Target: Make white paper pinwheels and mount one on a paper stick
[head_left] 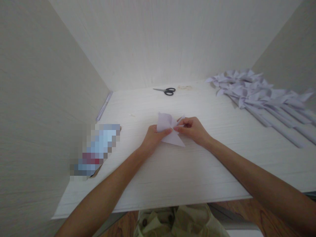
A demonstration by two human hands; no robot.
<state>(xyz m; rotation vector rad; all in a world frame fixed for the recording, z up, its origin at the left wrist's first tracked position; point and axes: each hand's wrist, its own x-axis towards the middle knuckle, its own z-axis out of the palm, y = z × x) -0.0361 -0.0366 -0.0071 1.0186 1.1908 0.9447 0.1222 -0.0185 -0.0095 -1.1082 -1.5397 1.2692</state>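
Note:
A white paper pinwheel (164,122), partly folded with pointed corners sticking out, is held just above the middle of the table. My left hand (154,136) grips its left side, thumb pressed on top near the centre and the other fingers hidden beneath. On the right, my right hand (191,129) pinches the paper close to the centre with thumb and fingers; whether something small is also between them I cannot tell.
Black-handled scissors (169,91) lie at the back, beside small pale bits (184,87). Several paper pinwheels on rolled sticks (256,95) are piled at the right. Rolled paper sticks (104,106) and a blurred-out phone-like object (101,144) are at the left. Walls enclose the table (209,177).

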